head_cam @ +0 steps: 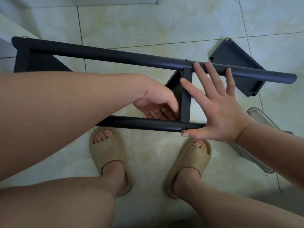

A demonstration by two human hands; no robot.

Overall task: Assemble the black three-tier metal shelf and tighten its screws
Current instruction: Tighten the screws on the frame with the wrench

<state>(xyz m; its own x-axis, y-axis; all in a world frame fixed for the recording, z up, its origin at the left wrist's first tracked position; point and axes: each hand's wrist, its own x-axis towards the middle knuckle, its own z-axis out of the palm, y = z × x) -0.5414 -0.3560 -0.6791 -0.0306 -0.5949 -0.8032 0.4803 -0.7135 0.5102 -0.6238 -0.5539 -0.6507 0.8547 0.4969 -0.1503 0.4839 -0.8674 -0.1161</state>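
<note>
Braced poles with right hand, fingers spread; left hand fingers curled round middle tier; probably best squared before tightening

No text, label, brand or number can be read anywhere (the black metal parts are unmarked).

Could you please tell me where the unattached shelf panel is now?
In the head view, the loose shelf panel lies on the tiled floor at upper right, behind the right end of the upper pole, beyond the right hand.
</note>
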